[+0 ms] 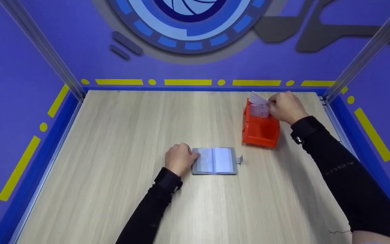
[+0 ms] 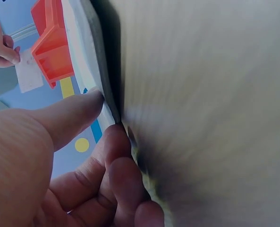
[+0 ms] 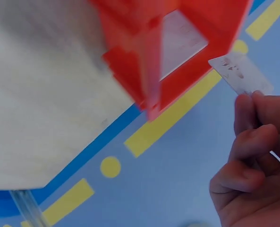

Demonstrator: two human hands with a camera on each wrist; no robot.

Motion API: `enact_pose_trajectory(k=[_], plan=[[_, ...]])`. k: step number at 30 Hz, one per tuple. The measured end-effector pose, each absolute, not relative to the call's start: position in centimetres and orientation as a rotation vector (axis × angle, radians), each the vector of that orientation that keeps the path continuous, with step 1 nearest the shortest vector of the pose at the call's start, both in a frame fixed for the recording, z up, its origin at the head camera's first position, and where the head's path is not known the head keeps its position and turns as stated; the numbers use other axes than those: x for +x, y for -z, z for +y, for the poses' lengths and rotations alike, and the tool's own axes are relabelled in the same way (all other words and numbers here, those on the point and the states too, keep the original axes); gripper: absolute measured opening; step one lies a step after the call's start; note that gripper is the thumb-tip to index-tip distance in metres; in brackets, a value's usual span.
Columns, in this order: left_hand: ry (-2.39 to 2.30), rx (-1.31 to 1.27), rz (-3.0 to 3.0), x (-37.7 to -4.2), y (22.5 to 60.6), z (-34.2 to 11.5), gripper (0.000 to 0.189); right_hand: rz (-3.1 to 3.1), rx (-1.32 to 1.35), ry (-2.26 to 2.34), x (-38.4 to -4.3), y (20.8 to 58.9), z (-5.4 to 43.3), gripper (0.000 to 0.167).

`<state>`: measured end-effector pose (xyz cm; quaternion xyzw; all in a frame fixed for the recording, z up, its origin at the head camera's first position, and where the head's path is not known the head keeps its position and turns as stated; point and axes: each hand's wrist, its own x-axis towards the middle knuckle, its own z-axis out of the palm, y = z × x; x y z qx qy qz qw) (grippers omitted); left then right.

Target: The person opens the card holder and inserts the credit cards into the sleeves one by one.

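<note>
- Card (image 3: 242,73) is up by the 12 o'clock end of the red bin (image 1: 259,140); the right hand (image 1: 288,107) pinches one end.
- Left hand (image 1: 180,158) has its thumb and fingers clamped on the 9 o'clock edge of the booklet (image 1: 222,161).
- That booklet lies spread flat on the counter (image 1: 130,128), and the bin is at about 1 o'clock from it.
- The card could slip and drop, because only its end is held and it looks slick.
- It could also bump the bin's wall if it swings too low.
- If the left hand pulls, the booklet might slide or flip closed.
- The card is thin and flat, pale with dark print; a second card (image 3: 180,42) is in the bin.
- The bin looks like smooth, hard plastic.
- The booklet has a grey cover, shiny pale pages and a little tab (image 1: 239,159) at 3 o'clock.
</note>
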<state>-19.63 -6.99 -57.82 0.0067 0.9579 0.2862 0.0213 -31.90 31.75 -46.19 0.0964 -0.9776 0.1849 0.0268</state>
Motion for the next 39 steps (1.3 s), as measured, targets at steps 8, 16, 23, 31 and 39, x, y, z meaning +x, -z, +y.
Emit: enact_pose_trajectory(k=[8, 16, 23, 31, 39], plan=[[-0.875, 0.051, 2.996, -19.6, 57.8, -7.2, 0.039, -3.101, 0.218, -0.804, -29.2, 46.0, 28.9, 0.033], [-0.868, 0.049, 3.005, -19.7, 57.8, -7.3, 0.037, -3.134, 0.211, -1.101, -25.4, 47.6, 24.2, 0.019], [-0.885, 0.043, 3.007, -19.7, 57.7, -7.1, 0.036, -3.208, 0.336, -1.212, -22.6, 50.0, 21.5, 0.019], [-0.892, 0.046, 3.014, -19.7, 57.6, -7.0, 0.037, -3.285, 0.352, -1.183, -21.3, 51.9, 20.4, 0.02], [-0.875, 0.028, 3.004, -19.6, 57.8, -6.9, 0.038, -3.355, 0.275, -1.098, -20.5, 52.6, 19.9, 0.024]])
